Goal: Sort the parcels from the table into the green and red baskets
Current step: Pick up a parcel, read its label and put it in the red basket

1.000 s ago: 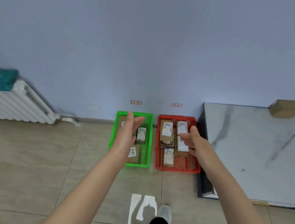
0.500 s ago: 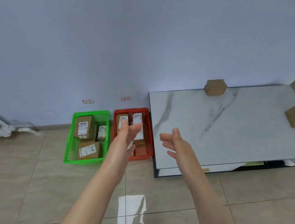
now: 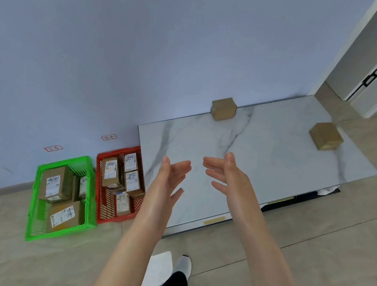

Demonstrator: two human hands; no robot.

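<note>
Both hands now over table (image 3: 279,158), away from baskets; left hand (image 3: 169,177) and right hand (image 3: 224,174) spread, empty. Near parcel (image 3: 223,108) at wall edge, far parcel (image 3: 325,136) at right. Risk: labels hidden, wrong basket chosen

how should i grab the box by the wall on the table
Likely its left and right faces, from the near side of the table: the box sits flat at the far edge by the wall, so only its sides, front and top are open.
</note>
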